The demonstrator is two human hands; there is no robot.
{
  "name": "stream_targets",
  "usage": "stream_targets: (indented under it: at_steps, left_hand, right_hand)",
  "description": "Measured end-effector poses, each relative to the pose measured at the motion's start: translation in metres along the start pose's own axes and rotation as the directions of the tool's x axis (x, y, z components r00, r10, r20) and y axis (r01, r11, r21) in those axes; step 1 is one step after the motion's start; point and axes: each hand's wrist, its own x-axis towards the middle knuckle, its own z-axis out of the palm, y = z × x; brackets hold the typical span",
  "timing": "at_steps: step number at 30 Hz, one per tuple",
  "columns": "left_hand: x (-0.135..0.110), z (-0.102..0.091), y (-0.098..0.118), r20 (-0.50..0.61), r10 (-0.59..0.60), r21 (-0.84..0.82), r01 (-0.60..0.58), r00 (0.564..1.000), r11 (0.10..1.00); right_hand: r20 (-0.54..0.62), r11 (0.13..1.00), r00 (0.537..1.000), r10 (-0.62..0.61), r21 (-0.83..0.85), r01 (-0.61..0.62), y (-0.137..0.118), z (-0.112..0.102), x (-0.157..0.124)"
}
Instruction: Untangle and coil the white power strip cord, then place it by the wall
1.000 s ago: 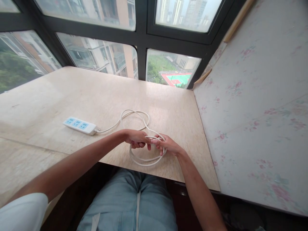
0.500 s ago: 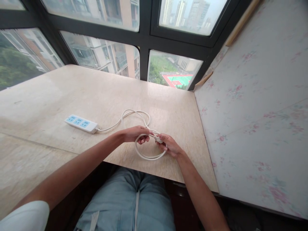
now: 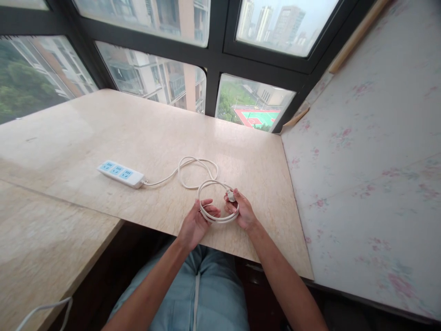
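A white power cord [image 3: 220, 220] is looped into a small coil between my two hands near the table's front edge. My right hand [image 3: 244, 210] is closed on the white plug [image 3: 230, 196] and the right side of the coil. My left hand [image 3: 196, 224] holds the coil's left side, the cord passing between its thumb and loosely curled fingers. From the coil, the cord makes another loose loop on the tabletop, then runs left to a white power strip [image 3: 120, 174] with blue socket faces.
The beige stone-patterned tabletop [image 3: 155, 133] reaches back to dark-framed windows [image 3: 213, 59]. A flowered wall panel [image 3: 361, 161] borders it on the right. At lower left, another white cable [image 3: 48, 305] hangs by the edge of a second beige surface [image 3: 41, 239].
My left hand has moved from the top of the coil down to its lower left side. My right hand stays on the plug. The view has shifted slightly, and a cable shows at lower left.
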Motion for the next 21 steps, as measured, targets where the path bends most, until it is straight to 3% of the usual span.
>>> stream_targets:
  at_steps: [6, 14, 21]
  left_hand:
    - [0.004, 0.007, 0.007, 0.008, 0.127, 0.128, -0.127, 0.992, 0.984]
    - [0.005, -0.001, 0.019, -0.067, 0.122, 0.075, -0.117, 0.990, 0.990]
    - [0.008, -0.004, 0.032, -0.031, 0.039, 0.139, -0.034, 0.999, 0.990]
  right_hand:
    - [-0.019, 0.999, 0.999, 0.037, -0.007, -0.037, -0.004, -0.005, -0.001]
    - [0.052, 0.991, 0.990, 0.133, -0.016, -0.132, -0.008, -0.009, -0.003]
    - [0.191, 0.971, 0.959, 0.207, -0.161, -0.177, -0.013, -0.007, -0.004]
